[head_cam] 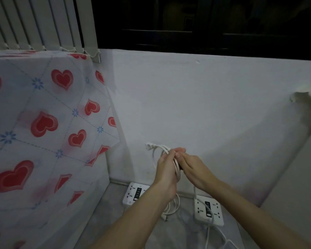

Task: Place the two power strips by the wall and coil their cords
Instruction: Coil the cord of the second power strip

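Right power strip: flat on floor at 5 o'clock, near the wall. Left power strip: 6 o'clock, at the wall's foot, part hidden by forearm, coiled cord beside it. Left hand: closed around looped white cord. Right hand: fingers pinching same loops (plug end at 12 o'clock). Heart-print cloth: 9 o'clock.

No text, brand, number or sign can be read. The two white rectangular plastic power strips on the floor by the far wall show only small dark marks, too blurred to make out.
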`<state>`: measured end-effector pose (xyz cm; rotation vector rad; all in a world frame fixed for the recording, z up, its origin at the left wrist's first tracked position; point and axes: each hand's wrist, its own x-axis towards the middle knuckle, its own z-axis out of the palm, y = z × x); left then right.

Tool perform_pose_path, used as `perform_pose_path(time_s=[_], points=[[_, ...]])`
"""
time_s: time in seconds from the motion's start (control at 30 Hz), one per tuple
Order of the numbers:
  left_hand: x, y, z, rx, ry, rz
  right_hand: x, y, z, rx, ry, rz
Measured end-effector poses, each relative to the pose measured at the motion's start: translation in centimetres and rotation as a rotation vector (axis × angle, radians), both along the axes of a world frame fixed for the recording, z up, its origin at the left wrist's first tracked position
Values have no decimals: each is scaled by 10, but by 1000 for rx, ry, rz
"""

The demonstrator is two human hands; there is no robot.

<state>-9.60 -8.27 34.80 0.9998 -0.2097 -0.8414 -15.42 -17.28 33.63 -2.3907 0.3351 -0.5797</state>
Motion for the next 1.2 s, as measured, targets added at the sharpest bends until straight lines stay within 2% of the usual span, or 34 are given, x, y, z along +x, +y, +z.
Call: perform_pose_path(time_s=[0.13, 0.2, 0.3, 0.43, 0.67, 0.87, 1.0, 1.1, 1.2], points=[[12, 2, 25, -131, 2, 8, -3, 9, -2, 357, -85, 103], [25, 5, 43, -217, 1, 37, -7, 7, -4, 454, -122, 122], [43, 12, 67, -310, -29, 73, -14, 1, -7, 497, -122, 159], [64, 17, 95, -282, -138, 134, -24, -9, -10, 568, -55, 177], [90, 19, 170, -326, -195, 190, -30, -19, -3, 542, -34, 114], [112, 25, 236, -421, -219, 197, -40, -31, 0, 709, -44, 81], [104, 29, 239, -434, -278, 136, -50, -45, -3, 851, 40, 103], [87, 36, 222, -402, -360, 52, -52, -51, -5, 822, 90, -97], [64, 40, 189, -358, -488, -80, -45, -52, -5, 779, -1, -377]])
